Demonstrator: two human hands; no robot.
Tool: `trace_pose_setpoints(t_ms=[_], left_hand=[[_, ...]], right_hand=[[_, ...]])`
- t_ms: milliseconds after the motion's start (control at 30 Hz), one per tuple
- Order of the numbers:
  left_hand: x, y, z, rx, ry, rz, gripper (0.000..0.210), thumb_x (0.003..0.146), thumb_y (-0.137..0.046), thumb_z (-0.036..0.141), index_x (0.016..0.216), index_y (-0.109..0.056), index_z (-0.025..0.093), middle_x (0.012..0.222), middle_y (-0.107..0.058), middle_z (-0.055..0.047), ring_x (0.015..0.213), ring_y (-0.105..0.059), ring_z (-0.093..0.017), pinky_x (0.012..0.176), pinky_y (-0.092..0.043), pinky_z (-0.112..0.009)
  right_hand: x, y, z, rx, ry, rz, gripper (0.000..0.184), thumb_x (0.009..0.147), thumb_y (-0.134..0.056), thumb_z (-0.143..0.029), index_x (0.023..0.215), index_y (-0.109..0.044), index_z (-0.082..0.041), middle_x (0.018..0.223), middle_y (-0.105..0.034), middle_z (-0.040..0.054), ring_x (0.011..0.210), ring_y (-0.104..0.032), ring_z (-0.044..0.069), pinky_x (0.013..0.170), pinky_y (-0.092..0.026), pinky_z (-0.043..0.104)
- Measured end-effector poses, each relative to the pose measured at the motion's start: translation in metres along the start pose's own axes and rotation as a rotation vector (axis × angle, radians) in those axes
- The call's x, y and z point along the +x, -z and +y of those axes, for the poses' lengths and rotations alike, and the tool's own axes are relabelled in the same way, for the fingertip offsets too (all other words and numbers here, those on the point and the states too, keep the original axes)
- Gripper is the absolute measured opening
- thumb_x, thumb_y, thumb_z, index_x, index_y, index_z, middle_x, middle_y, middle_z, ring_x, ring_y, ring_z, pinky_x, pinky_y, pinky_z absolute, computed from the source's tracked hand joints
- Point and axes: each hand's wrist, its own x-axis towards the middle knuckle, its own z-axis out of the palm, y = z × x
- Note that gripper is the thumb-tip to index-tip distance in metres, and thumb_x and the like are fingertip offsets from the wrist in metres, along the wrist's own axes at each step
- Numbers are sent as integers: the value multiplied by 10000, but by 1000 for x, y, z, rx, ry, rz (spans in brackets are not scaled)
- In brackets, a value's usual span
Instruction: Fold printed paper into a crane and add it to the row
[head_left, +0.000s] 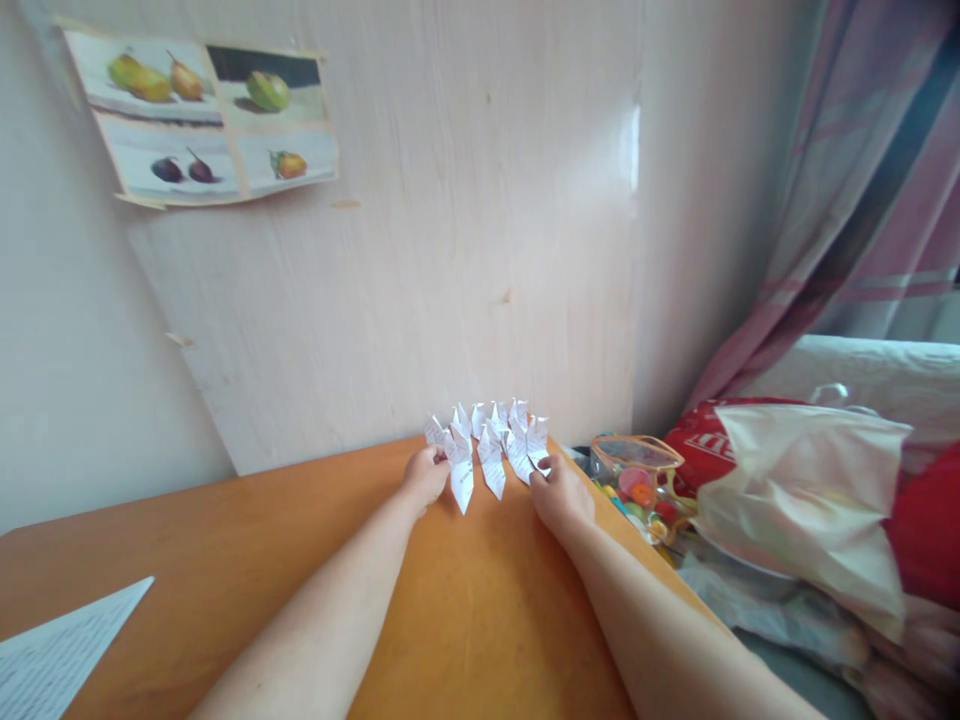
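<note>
Several white origami figures with pointed tips, folded from printed or written paper, stand in two rough rows at the far end of the table. My left hand (427, 477) is closed, its fingertips pinching the side of the front-left origami figure (462, 478). At the other end of the front row, the fingers of my right hand (561, 493) are closed on the lower edge of the rightmost origami figure (537, 438). Between my hands stands another origami figure (492, 468), its point facing me. The back-row figures (478, 420) are partly hidden behind the front ones.
The orange-brown table (480, 620) meets a pale board (450, 250) with fruit pictures (202, 120) taped on it. A written sheet (67, 650) lies at the near left. Past the right edge are a clear bag of colourful items (637, 480) and a cream bag (817, 490).
</note>
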Motion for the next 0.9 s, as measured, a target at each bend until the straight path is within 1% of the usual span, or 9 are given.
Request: trace_pose_setpoints(t_ms=[133, 233, 300, 367, 433, 600, 667, 767, 900], left_hand=[[13, -7, -9, 14, 14, -2, 66, 756, -682, 169, 819, -670, 156, 841, -737, -53, 813, -673, -204, 754, -502, -290], [19, -13, -16, 18, 30, -33, 92, 809, -692, 207, 874, -678, 142, 889, -731, -63, 864, -675, -211, 795, -521, -308], [20, -18, -21, 21, 42, -67, 212, 878, -673, 277, 1033, -673, 132, 1041, -708, -85, 949, -666, -222, 849, -541, -361], [20, -22, -26, 22, 56, -93, 333, 932, -628, 336, 1206, -616, 147, 1202, -644, -104, 1034, -645, -232, 884, -554, -426], [19, -25, -30, 21, 67, -107, 378, 953, -600, 357, 1278, -574, 166, 1276, -601, -107, 1075, -630, -237, 895, -558, -455], [16, -27, -35, 27, 83, -85, 366, 949, -606, 351, 1262, -585, 163, 1262, -611, -107, 1067, -633, -235, 894, -557, -447], [16, -27, -35, 34, 85, -67, 329, 906, -659, 337, 1179, -636, 155, 1194, -658, -108, 1030, -646, -233, 880, -546, -403], [16, -26, -33, 49, 82, -43, 226, 797, -740, 285, 980, -696, 160, 1018, -734, -98, 947, -672, -229, 835, -513, -321], [17, -27, -33, 65, 78, -35, 164, 748, -736, 257, 888, -688, 186, 912, -758, -76, 901, -687, -221, 803, -489, -282]], right_hand=[[1, -1, 0, -8, 0, -1, 297, 886, -470, -378, 1104, -632, -256, 1001, -726, 98, 983, -676, 302, 746, -461, 366], [1, -1, 0, -13, 2, 2, 267, 882, -478, -375, 1070, -633, -266, 995, -730, 85, 954, -681, 292, 714, -448, 350], [0, -1, 0, -15, 6, 6, 247, 882, -478, -376, 1040, -634, -268, 985, -733, 79, 936, -684, 286, 694, -436, 342], [0, -1, 0, -16, 10, 11, 237, 882, -477, -376, 1022, -633, -266, 979, -735, 77, 929, -682, 283, 683, -424, 338], [0, -1, 0, -17, 14, 10, 240, 885, -473, -378, 1025, -633, -266, 982, -735, 78, 930, -678, 284, 680, -415, 339], [0, 0, 0, -26, 2, -2, 244, 878, -469, -383, 1023, -630, -270, 980, -728, 78, 934, -670, 289, 682, -408, 341], [0, 0, -1, -30, -6, -5, 238, 873, -469, -379, 1012, -628, -271, 990, -727, 77, 934, -671, 286, 683, -409, 338], [0, 1, -1, -34, -13, -11, 234, 871, -463, -383, 1008, -621, -276, 1001, -729, 72, 946, -670, 293, 687, -412, 344], [-1, 1, -2, -39, -16, -21, 237, 876, -461, -385, 1011, -622, -276, 988, -733, 74, 963, -672, 299, 698, -420, 350]])
